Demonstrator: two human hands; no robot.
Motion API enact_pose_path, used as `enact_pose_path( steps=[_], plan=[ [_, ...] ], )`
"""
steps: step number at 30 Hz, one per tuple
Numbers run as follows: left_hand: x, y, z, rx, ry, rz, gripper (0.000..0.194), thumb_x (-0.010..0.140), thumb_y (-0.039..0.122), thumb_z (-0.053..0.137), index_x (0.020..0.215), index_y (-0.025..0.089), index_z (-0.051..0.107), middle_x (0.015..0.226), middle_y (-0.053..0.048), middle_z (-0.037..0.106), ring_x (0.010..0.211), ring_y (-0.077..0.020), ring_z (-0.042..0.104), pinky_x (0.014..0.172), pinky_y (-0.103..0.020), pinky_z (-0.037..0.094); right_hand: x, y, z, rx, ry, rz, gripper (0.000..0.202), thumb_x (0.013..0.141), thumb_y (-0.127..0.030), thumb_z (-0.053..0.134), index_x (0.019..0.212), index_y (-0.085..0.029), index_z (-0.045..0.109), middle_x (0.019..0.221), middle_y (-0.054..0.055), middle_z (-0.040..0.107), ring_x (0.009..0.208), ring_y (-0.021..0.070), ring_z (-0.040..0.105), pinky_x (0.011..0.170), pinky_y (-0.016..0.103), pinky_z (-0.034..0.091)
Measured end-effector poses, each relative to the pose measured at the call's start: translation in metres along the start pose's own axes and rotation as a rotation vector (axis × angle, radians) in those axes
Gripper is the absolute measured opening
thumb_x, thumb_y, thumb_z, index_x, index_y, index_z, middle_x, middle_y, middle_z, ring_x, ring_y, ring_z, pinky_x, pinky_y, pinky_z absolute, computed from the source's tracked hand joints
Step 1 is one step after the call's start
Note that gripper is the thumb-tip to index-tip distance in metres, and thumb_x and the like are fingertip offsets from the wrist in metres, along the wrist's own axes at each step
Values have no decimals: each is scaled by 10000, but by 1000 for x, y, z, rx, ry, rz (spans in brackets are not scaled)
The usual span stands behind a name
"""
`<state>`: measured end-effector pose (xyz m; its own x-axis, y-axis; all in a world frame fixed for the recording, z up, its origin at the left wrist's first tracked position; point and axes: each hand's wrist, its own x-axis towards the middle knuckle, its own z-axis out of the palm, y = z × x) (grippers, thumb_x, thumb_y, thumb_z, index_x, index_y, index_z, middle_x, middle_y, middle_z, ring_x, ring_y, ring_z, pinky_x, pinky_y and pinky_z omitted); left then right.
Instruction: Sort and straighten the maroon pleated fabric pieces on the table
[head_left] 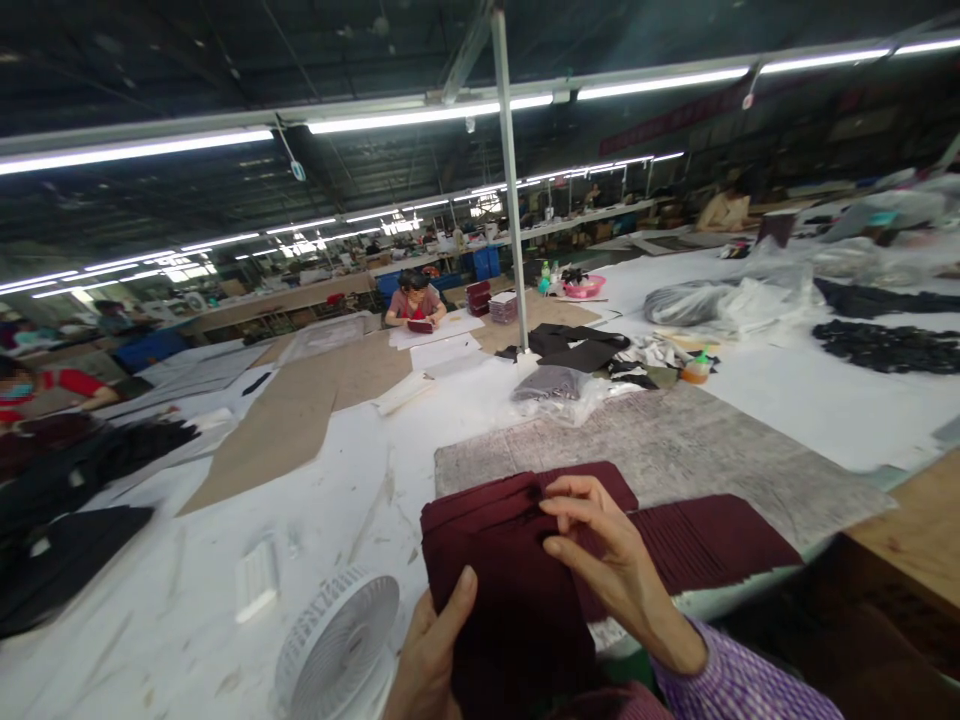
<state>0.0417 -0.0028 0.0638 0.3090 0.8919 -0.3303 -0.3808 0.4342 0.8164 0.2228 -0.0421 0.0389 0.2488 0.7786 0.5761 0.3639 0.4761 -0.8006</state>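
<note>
My left hand [435,650] grips a stack of dark maroon fabric pieces [510,600] at its lower left side, thumb pressed on the front face and the other fingers behind. The pieces fan slightly along their upper edge. My right hand [607,550] hovers at the top right of this stack, fingers curved, with a gap between thumb and forefinger; whether the fingertips touch the cloth is unclear. To its right, a row of overlapping maroon pieces [712,540] lies spread on a grey mottled sheet [675,450], partly hidden behind my right hand.
A white fan [341,645] stands left of my hands. Across the white table lie a plastic-wrapped bundle [555,385], an orange-filled bottle [697,368] and black cloth [75,550]. A metal post [510,190] rises mid-table. Co-workers [416,300] sit at the far side and left.
</note>
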Motion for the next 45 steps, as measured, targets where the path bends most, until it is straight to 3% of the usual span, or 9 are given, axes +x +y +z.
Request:
enact_pose_path(
  steps=[7, 11, 17, 26, 34, 36, 40, 45],
  plan=[
    [-2, -1, 4, 27, -26, 40, 658, 666, 326, 753, 1262, 134, 551, 1151, -144, 681, 1214, -331, 508, 1115, -460, 277, -1, 1, -3, -136, 65, -106, 215, 838, -85, 610, 940, -273, 640, 1062, 41, 508, 925, 169, 552, 729, 280, 493],
    [-4, -2, 5, 63, 15, 27, 621, 649, 307, 765, 1228, 169, 588, 1117, -111, 703, 1194, -336, 525, 1095, -441, 319, 0, 1, -4, -150, 99, -104, 162, 825, -99, 633, 887, -248, 653, 996, 43, 546, 912, 182, 569, 753, 308, 502],
    [-2, -7, 2, 59, 48, 20, 621, 628, 321, 775, 1208, 179, 603, 1088, -108, 714, 1191, -370, 520, 1069, -481, 351, -5, -3, -3, -264, 250, -163, 197, 821, -74, 622, 871, -249, 699, 1032, 57, 521, 721, 140, 539, 564, 275, 482],
    [1, -8, -2, 44, 65, 33, 601, 597, 298, 801, 1161, 169, 637, 1057, -106, 726, 1201, -350, 516, 1077, -441, 344, -10, -8, -2, -277, 236, -207, 191, 816, -51, 608, 851, -229, 668, 945, 49, 526, 769, 149, 569, 609, 256, 509],
    [-3, -7, 8, -69, 4, -100, 532, 666, 275, 757, 1161, 132, 622, 1066, -140, 716, 1170, -329, 551, 1036, -464, 392, -10, -8, -4, -241, 251, -173, 167, 834, -83, 598, 839, -234, 669, 955, 57, 537, 755, 156, 571, 577, 262, 504],
    [-4, -6, 10, -86, -38, -115, 468, 670, 276, 752, 1100, 116, 658, 1028, -150, 726, 1152, -338, 563, 1013, -471, 413, -8, -9, -5, -270, 203, -172, 146, 840, -120, 608, 893, -243, 665, 1004, 67, 528, 811, 177, 569, 631, 290, 518],
    [-6, -4, 15, -99, -104, -178, 392, 662, 281, 761, 1012, 114, 701, 936, -146, 746, 1061, -348, 618, 943, -473, 468, -2, -13, -7, -387, -12, -191, 197, 809, -227, 679, 1001, -264, 655, 1142, 85, 498, 1051, 258, 508, 844, 409, 503],
    [-8, -4, 19, -94, -109, -187, 373, 631, 284, 787, 967, 136, 721, 899, -124, 753, 1012, -338, 639, 882, -443, 505, 5, -17, -5, -424, -117, -156, 183, 775, -239, 714, 943, -249, 641, 1177, 91, 502, 1087, 278, 476, 875, 454, 473]
  ],
)
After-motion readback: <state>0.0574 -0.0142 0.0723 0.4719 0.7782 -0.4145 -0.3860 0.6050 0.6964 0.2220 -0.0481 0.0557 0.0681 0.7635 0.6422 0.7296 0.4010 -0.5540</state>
